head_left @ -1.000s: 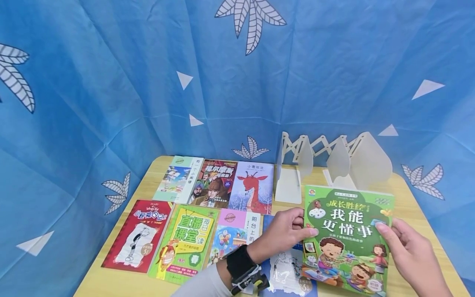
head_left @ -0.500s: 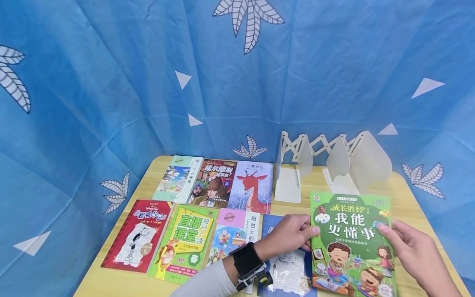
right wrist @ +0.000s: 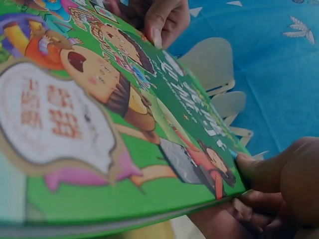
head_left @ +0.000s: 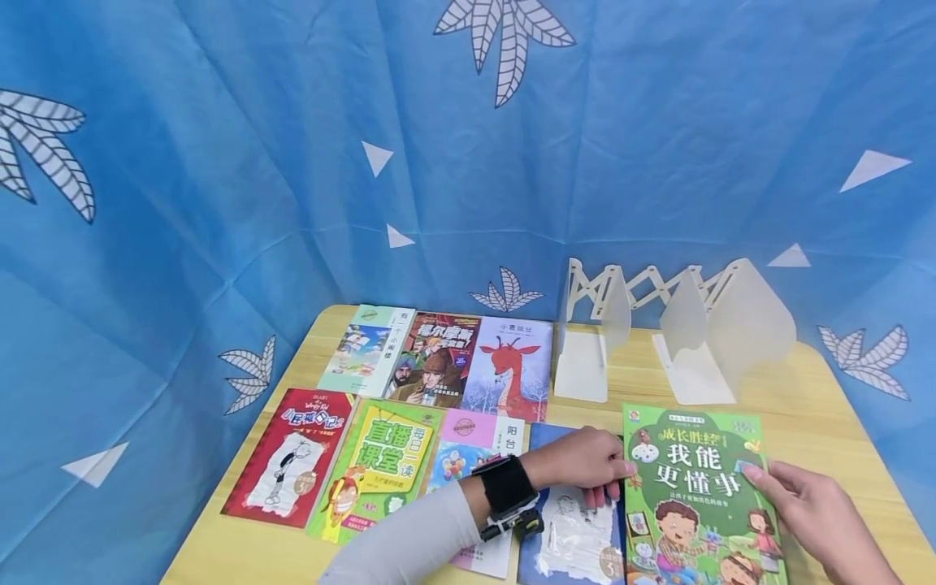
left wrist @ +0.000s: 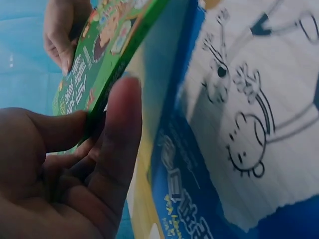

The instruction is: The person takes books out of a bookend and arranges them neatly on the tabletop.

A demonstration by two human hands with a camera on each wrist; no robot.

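Note:
Both hands hold a green picture book (head_left: 702,487), its cover up, at the front right of the table. My left hand (head_left: 585,463) pinches its left edge, thumb on the cover. In the left wrist view that hand (left wrist: 65,169) is just beside a blue book (left wrist: 179,194) with a line-drawn figure. From the opposite edge my right hand (head_left: 812,504) grips the green book, thumb on top and fingers underneath, as the right wrist view of the green book (right wrist: 164,149) also shows. The blue book (head_left: 570,536) lies partly under my left hand.
A white folding bookend rack (head_left: 676,317) stands at the back right. Left of it lie several books in two rows, among them a deer book (head_left: 512,366) and a red book (head_left: 288,459). Blue cloth (head_left: 468,179) hangs behind the wooden table (head_left: 812,390).
The green book has moved down and to the right with both hands, uncovering more of the blue book and the rack's base. The head view has shifted slightly.

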